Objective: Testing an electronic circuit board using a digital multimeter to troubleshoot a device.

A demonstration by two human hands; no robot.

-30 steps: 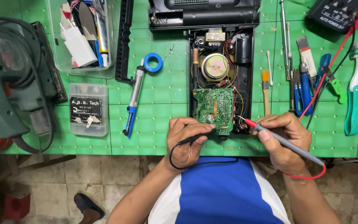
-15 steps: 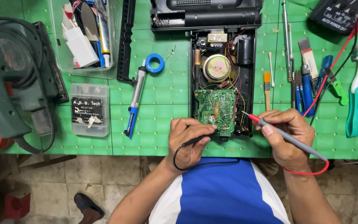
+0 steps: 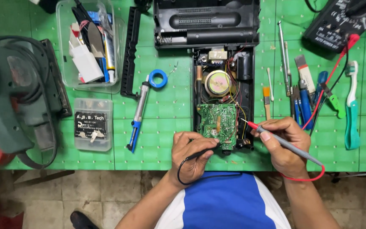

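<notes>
An opened black radio case [image 3: 244, 80] lies on the green mat, with a round speaker [image 3: 217, 82] and a green circuit board [image 3: 217, 123] inside. My left hand [image 3: 191, 154] grips a black test probe [image 3: 204, 152] whose tip touches the board's lower edge. My right hand [image 3: 282, 144] holds a red test probe [image 3: 272, 135], its tip at the board's right edge. Red and black leads run up to a black multimeter [image 3: 344, 19] at the top right.
Screwdrivers, brushes and a teal toothbrush [image 3: 351, 110] lie at the right. A desoldering pump [image 3: 138, 114] and blue tape roll [image 3: 158, 78] lie left of the radio. Clear boxes [image 3: 92, 125] and a large green power tool [image 3: 9, 93] fill the left side.
Both hands stay on the probes at the board. The red probe tip has shifted slightly along the board's right edge; the view moved a little.
</notes>
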